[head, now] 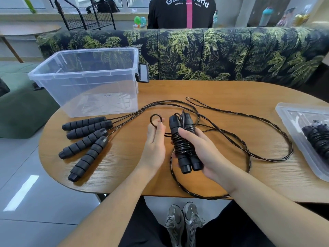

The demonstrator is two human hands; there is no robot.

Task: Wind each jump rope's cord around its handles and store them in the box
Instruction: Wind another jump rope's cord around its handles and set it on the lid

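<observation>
We see the right hand [201, 148] gripping a wound pair of handles [185, 145] above the table [231, 175]; the left hand [154, 145] pinches a small cord loop [156, 119]. Four loose handles [85, 141] lie left, cords [249, 132] trailing right. The clear box [85, 81] sits back-left; its lid [302, 139], far right, holds another wound rope [318, 139].

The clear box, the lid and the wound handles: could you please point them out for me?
clear box [53, 81]: head view, on its front left rim.
lid [292, 125]: head view, on its left wall.
wound handles [183, 145]: head view, on the cord coils at mid-length.
</observation>
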